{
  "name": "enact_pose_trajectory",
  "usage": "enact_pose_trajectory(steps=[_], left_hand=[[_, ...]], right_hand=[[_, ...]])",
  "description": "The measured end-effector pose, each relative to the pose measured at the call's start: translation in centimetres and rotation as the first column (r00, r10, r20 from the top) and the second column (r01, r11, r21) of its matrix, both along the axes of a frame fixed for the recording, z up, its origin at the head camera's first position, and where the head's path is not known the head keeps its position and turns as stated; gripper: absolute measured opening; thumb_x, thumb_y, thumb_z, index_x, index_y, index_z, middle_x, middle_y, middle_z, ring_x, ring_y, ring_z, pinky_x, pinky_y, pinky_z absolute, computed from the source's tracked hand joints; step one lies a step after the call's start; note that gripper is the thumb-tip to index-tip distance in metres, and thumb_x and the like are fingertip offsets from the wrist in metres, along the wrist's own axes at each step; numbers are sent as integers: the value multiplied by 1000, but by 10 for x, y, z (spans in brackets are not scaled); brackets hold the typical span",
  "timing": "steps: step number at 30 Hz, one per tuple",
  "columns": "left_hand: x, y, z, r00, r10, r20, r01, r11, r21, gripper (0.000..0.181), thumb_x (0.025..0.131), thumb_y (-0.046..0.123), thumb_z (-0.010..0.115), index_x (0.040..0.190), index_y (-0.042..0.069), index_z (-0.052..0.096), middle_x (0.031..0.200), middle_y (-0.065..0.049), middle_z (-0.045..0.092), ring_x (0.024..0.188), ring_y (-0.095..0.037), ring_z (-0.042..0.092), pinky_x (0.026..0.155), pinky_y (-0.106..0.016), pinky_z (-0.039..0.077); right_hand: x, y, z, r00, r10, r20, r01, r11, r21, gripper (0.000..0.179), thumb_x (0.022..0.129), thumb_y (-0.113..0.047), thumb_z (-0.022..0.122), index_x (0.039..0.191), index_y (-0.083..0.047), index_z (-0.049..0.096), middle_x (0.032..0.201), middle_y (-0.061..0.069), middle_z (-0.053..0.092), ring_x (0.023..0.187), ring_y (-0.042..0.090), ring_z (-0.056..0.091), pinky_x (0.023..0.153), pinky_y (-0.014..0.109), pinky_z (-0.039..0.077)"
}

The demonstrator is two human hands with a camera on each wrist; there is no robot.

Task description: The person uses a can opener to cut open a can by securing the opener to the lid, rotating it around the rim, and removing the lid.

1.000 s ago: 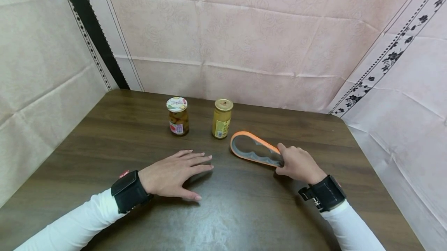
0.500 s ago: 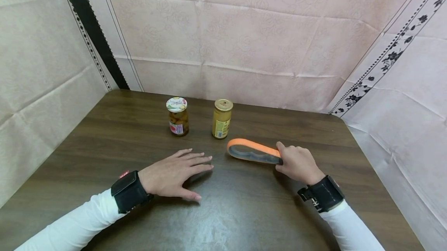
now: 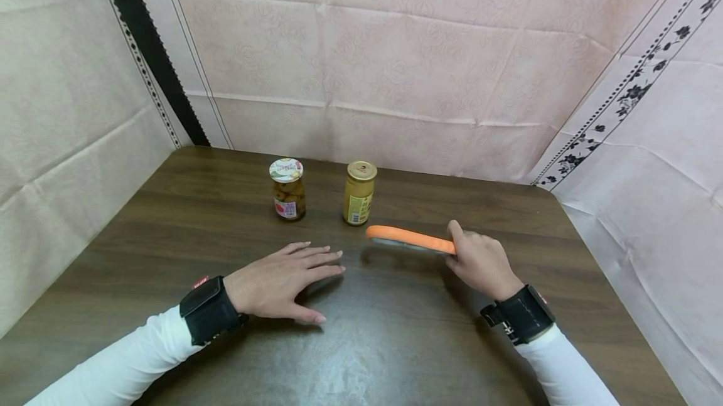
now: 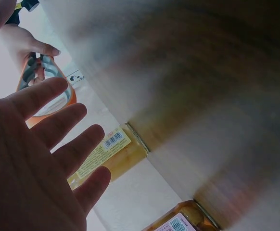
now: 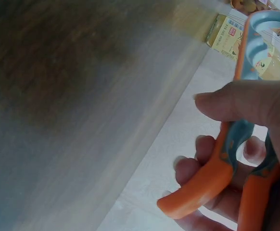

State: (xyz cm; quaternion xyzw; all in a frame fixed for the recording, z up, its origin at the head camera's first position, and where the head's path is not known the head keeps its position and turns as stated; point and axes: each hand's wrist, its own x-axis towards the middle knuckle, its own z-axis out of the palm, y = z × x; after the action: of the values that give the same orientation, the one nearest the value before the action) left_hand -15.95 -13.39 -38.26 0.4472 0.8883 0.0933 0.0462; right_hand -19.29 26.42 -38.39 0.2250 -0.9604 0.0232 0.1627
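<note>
My right hand (image 3: 482, 265) grips an orange and grey jar opener (image 3: 409, 238) by its handle end, its looped end pointing left and lifted a little off the table. In the right wrist view the thumb and curled fingers lie around the two orange handles (image 5: 197, 187). My left hand (image 3: 285, 282) is held low over the table with its fingers straight and spread, holding nothing. Beyond the hands stand two upright lidded jars: a yellow-green jar (image 3: 359, 194) with a gold lid, close to the opener's loop, and a brown jar (image 3: 288, 189) with a white patterned lid to its left.
The dark wooden table (image 3: 226, 205) has rounded back corners. Pale patterned cloth (image 3: 395, 67) hangs behind it and along both sides. Black bands with devices are strapped round both wrists, over white sleeves.
The jar opener has turned in my right hand from showing its open loop to edge-on, and has risen slightly. My left hand and both jars have stayed put.
</note>
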Motion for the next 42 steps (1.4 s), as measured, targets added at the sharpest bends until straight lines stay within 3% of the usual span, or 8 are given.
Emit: enact_pose_trajectory(steps=[7, 17, 24, 32, 42], left_hand=[[-1, 0, 0, 1000, 7, 16, -7, 1000, -12, 84, 89, 73, 57, 156, 26, 39, 166, 1, 32, 155, -22, 28, 126, -52, 21], [-1, 1, 1, 999, 12, 33, -12, 1000, -12, 84, 89, 74, 57, 156, 26, 40, 166, 2, 33, 154, -22, 28, 126, -51, 21], [-2, 2, 1, 998, 21, 54, -20, 1000, -16, 86, 86, 76, 58, 156, 29, 40, 166, 5, 31, 154, -20, 28, 126, -51, 22], [-7, 3, -2, 995, 48, 84, -50, 999, 17, 84, 86, 75, 60, 155, 30, 41, 165, 7, 32, 153, -21, 30, 124, -51, 24], [-20, 1, -5, 985, 51, 167, -72, 990, 123, 79, 90, 70, 60, 155, 28, 42, 162, 6, 38, 149, -16, 37, 123, -48, 30]], right_hand=[[-1, -1, 1, 1000, -18, 11, 19, 1000, -8, 22, 77, -5, 78, 87, -12, 60, 70, 1, 62, 58, 14, 51, 52, 35, 46], [1, -3, 2, 999, -32, 44, 31, 999, 15, 16, 81, -10, 75, 78, -12, 60, 65, -3, 54, 59, 14, 45, 56, 31, 39], [1, -4, 1, 1000, -21, 16, 20, 999, 43, 22, 75, -14, 75, 71, -15, 53, 62, -4, 48, 62, 16, 43, 59, 30, 36], [1, -6, -2, 1000, 14, -20, -13, 998, 59, 30, 76, -31, 80, 79, -11, 58, 67, -2, 48, 67, 18, 43, 63, 32, 37], [2, -9, -4, 999, 39, -35, -37, 997, 67, 32, 74, -32, 82, 84, -10, 61, 73, 0, 52, 72, 19, 44, 65, 30, 35]])
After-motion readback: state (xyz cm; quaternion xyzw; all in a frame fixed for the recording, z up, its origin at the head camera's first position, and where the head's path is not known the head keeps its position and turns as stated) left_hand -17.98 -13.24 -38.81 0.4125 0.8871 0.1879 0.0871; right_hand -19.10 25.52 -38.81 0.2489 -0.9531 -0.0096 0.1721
